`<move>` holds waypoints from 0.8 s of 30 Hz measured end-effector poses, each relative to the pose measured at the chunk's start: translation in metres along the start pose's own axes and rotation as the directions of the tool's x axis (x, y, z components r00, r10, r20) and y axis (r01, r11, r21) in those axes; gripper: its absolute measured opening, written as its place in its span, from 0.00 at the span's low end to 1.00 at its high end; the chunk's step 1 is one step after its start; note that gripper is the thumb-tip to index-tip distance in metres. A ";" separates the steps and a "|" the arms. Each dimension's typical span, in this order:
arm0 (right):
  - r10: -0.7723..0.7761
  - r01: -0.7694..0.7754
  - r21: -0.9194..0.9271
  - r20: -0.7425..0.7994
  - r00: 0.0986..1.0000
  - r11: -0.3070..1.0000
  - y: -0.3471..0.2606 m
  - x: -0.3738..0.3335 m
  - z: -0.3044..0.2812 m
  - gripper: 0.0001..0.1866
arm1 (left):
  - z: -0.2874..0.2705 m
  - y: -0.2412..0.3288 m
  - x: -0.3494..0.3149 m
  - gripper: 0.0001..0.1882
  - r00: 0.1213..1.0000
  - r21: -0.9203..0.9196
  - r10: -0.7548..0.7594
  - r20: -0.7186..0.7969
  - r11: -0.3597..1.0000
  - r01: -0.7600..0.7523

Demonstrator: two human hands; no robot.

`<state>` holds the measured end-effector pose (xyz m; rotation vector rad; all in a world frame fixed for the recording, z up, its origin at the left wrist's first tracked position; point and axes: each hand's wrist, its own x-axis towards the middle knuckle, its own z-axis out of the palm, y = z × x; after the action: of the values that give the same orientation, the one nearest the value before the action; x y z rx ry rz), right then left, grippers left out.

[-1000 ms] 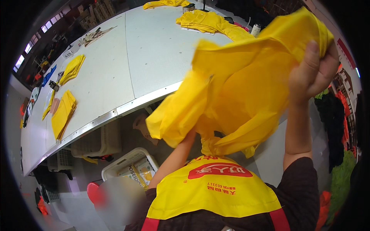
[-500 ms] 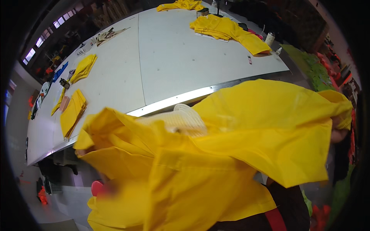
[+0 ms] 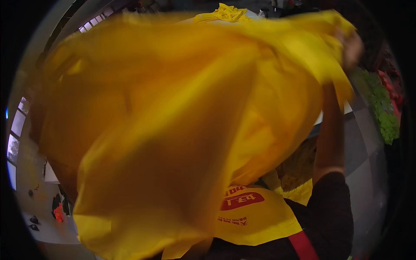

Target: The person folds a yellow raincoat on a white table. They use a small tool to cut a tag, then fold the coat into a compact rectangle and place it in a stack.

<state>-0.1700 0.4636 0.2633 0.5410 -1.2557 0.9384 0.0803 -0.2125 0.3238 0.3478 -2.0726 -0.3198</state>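
A large yellow cloth (image 3: 173, 130) is lifted and spread before me, billowing and smeared by motion. At its upper right corner, my right hand (image 3: 352, 48) is closed on the cloth's edge, with the arm stretched up. On the left, a blurred strip of my left forearm (image 3: 60, 180) shows beside the fabric; the cloth and motion blur hide that hand's fingers. Below the raised cloth is the yellow apron (image 3: 260, 216) on my front, with red print and a red strap (image 3: 304, 245).
Behind the cloth, a heap of yellow fabric (image 3: 223, 14) lies at the far end of the white table. Green cloth (image 3: 383, 112) and red cloth (image 3: 390, 89) are piled at the right. A small orange item (image 3: 58, 212) is low on the left.
The yellow cloth has swung up from waist height and now covers most of the table. My right hand has risen with its edge. The view has shifted too.
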 end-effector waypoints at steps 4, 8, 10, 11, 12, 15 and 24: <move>0.119 -0.244 0.203 0.485 0.866 0.948 0.073 -0.016 0.169 0.16 | 0.089 -0.011 0.065 0.29 0.994 0.077 0.106 0.025 0.991 -0.107; 0.433 -0.657 -0.018 0.766 0.475 0.753 0.024 -0.159 0.227 0.36 | 0.135 -0.113 -0.006 0.29 0.940 0.167 0.276 0.201 0.936 -0.310; 0.492 -0.580 -0.256 0.820 0.294 0.773 0.014 -0.210 0.158 0.36 | 0.168 -0.065 -0.115 0.36 0.953 0.408 -0.035 0.302 0.908 -0.096; 0.533 -0.576 -0.330 0.816 0.225 0.748 -0.003 -0.233 0.116 0.37 | 0.178 -0.056 -0.176 0.41 0.929 0.528 -0.155 0.336 0.848 -0.049; 0.605 -0.485 -0.455 0.767 0.212 0.747 -0.006 -0.264 0.063 0.42 | 0.183 -0.022 -0.221 0.48 0.822 0.531 -0.386 0.419 0.839 0.124; 0.795 -0.638 -0.709 0.556 -0.244 0.300 -0.080 -0.337 -0.039 0.57 | 0.147 -0.007 -0.348 0.60 0.406 0.577 -0.765 0.500 0.644 0.503; 0.889 -0.368 -0.874 0.409 -0.208 0.316 -0.223 -0.355 -0.035 0.55 | 0.168 0.011 -0.410 0.42 0.552 0.350 -0.600 0.579 0.795 0.496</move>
<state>0.0255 0.2673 -0.0533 -0.2701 -3.1017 1.1398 0.1325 -0.0357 -0.0792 1.1418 -2.6614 -0.7683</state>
